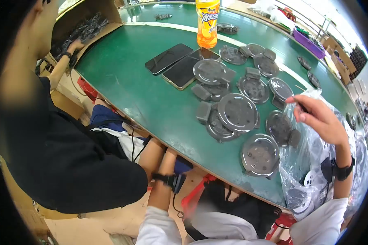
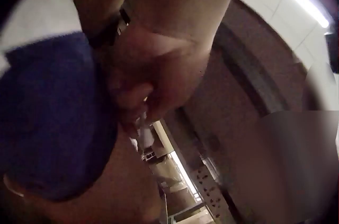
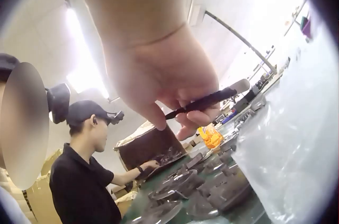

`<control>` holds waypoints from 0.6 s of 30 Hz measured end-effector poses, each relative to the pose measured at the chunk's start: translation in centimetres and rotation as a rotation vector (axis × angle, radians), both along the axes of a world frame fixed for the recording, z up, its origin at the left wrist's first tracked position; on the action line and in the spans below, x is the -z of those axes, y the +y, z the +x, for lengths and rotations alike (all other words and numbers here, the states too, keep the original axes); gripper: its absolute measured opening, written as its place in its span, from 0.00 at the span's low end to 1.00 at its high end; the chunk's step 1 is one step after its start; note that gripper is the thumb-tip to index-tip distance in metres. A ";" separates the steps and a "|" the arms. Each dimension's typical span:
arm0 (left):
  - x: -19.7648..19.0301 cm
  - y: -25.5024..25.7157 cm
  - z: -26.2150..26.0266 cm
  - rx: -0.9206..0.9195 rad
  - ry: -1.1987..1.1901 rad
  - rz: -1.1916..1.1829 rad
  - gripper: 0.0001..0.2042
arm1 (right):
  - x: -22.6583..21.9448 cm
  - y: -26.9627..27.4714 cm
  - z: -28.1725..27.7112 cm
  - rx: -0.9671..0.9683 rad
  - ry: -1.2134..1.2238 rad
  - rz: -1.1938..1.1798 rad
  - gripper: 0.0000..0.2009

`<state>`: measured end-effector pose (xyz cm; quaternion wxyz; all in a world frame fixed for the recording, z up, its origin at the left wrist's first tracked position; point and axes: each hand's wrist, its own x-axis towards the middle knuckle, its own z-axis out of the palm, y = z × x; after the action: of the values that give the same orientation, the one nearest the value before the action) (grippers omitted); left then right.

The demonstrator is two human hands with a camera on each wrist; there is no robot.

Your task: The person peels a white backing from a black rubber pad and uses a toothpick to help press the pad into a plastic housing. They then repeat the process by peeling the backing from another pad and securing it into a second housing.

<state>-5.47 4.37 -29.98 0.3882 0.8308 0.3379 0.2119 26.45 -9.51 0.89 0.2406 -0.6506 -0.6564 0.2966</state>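
My right hand (image 1: 321, 118) is raised over the right side of the table, beside a clear plastic bag (image 1: 302, 163). Between its thumb and fingers it holds a slim black pen-like tool (image 3: 206, 102) with a pale rounded end. Several round smoky-clear plastic discs (image 1: 238, 113), many with dark grey blocks (image 1: 203, 112) at their edges, lie to the left of this hand, some overlapping. Below the table edge, my left hand (image 2: 164, 81) is close to a dark blue cloth (image 2: 58, 118); its fingers look bent, and I cannot tell whether they hold anything.
Two dark phones (image 1: 168, 58) lie on the green table (image 1: 122, 81), near an orange drink bottle (image 1: 207, 24). To my left, another person (image 1: 57, 134) in black reaches into a cardboard box (image 1: 106, 28) of dark plastic pieces. A purple crate (image 1: 308, 43) stands at the far right.
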 end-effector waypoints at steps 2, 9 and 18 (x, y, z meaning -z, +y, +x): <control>-0.8 1.0 1.6 0.035 0.032 -0.028 0.18 | -0.4 0.0 -0.6 -0.013 -0.060 -0.013 0.17; 1.6 -4.5 -1.4 0.279 0.081 -0.064 0.19 | -1.6 -0.6 -1.0 -0.013 -0.228 -0.091 0.17; 2.5 -4.4 -7.8 0.649 0.295 -0.044 0.19 | -1.8 2.6 6.7 0.153 -0.454 0.159 0.13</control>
<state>-13.27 -0.02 -32.49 0.4001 0.9080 0.1131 -0.0519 33.16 -6.88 2.65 0.1591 -0.7275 -0.6636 0.0711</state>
